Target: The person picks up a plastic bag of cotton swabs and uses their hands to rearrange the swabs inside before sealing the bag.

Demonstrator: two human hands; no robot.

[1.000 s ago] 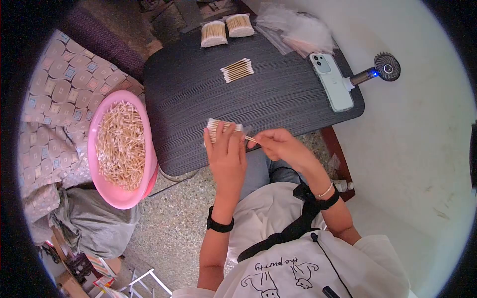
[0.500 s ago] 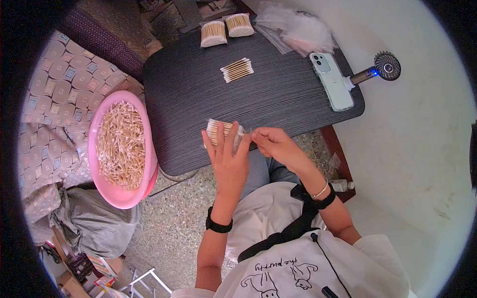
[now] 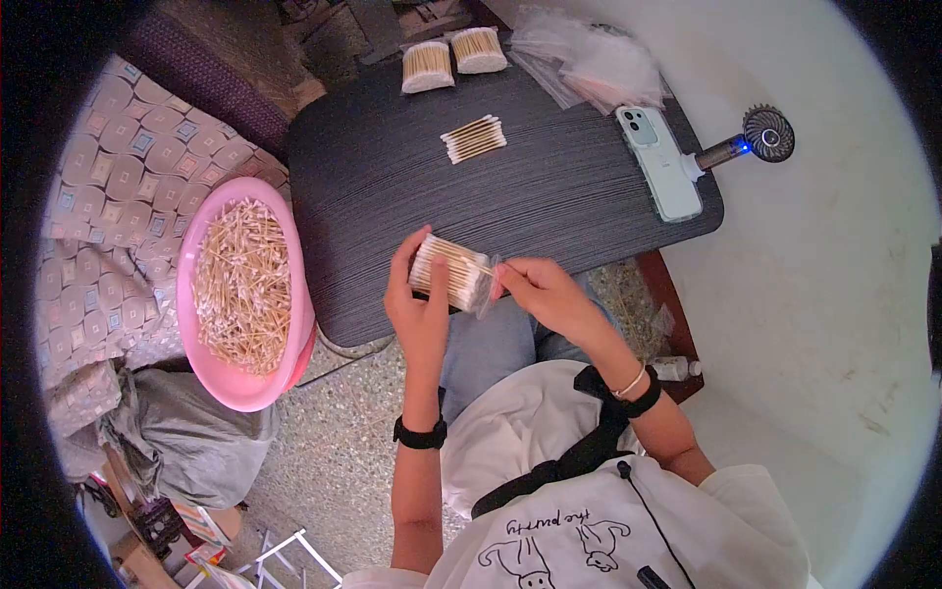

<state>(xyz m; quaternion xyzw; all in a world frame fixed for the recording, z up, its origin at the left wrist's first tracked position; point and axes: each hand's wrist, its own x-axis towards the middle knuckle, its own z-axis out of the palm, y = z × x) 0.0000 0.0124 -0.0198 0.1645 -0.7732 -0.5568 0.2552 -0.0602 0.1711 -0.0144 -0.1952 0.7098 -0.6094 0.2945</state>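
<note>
Over the near edge of the dark table, my left hand (image 3: 422,312) is closed around a clear plastic bag of cotton swabs (image 3: 453,275), thumb across its face and fingers behind. The swabs lie side by side with their white tips showing. At the bag's right end, the thumb and fingers of my right hand (image 3: 535,288) pinch a cotton swab (image 3: 485,268) that overlaps the bag's loose clear edge. A small row of loose swabs (image 3: 474,139) lies farther back on the table. Two filled bags (image 3: 428,67) stand at the far edge.
A pink basin (image 3: 260,398) heaped with loose cotton swabs is left of the table (image 3: 363,196). Clear plastic bags (image 3: 599,64) lie at the back right, near a phone (image 3: 662,167) and a small fan (image 3: 768,133). A bottle (image 3: 677,368) lies beyond my right forearm.
My left hand has shifted its hold, from fingers spread over the bag to thumb in front, and the bag is tilted to show more swabs. My right hand stays at its end.
</note>
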